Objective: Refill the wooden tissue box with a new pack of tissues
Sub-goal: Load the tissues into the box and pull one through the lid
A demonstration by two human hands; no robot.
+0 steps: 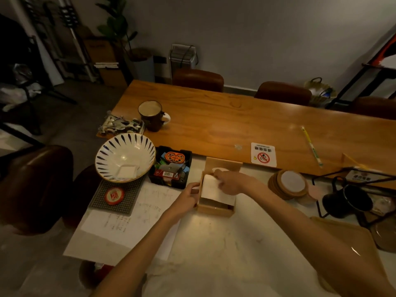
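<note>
A light wooden tissue box [214, 209] stands open on the white table in the middle of the view. Behind it lies its lid [222, 163], with an oval slot. A white pack of tissues [211, 188] sits tilted in the box's opening, partly inside. My left hand [188, 196] grips the box's left wall. My right hand [229, 182] rests on top of the pack, fingers curled over its far edge.
Left of the box are a black tray of small items [171, 166], a striped bowl [125, 157], a red tin [114, 196] and papers [132, 213]. To the right are stacked coasters [288, 185], a black mug [347, 202] on a wire rack, and a no-smoking sign [263, 154].
</note>
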